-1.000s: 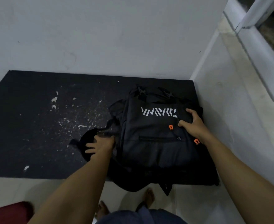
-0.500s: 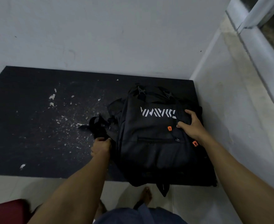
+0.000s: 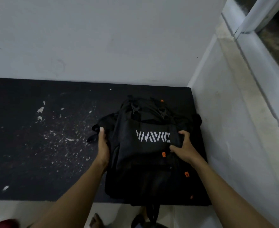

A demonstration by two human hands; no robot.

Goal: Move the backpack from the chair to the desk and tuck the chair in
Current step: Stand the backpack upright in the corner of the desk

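A black backpack (image 3: 145, 163) with a white logo and small orange zipper pulls lies flat on the right end of the black desk (image 3: 36, 145), close to the corner of the walls. My left hand (image 3: 103, 145) presses against the pack's left side by a loose strap. On the pack's front panel, just right of the logo, my right hand (image 3: 184, 148) pinches the fabric. A dark red piece of the chair (image 3: 2, 223) shows at the bottom left corner.
White walls close the desk at the back and on the right (image 3: 231, 129). The desk top is scuffed with white flecks left of the pack. My bare feet (image 3: 96, 221) stand on the pale floor below the desk's front edge.
My left hand moved up from the strap by the front edge to the pack's left side. The pack slid farther onto the desk. My right hand shifted slightly up the front panel.
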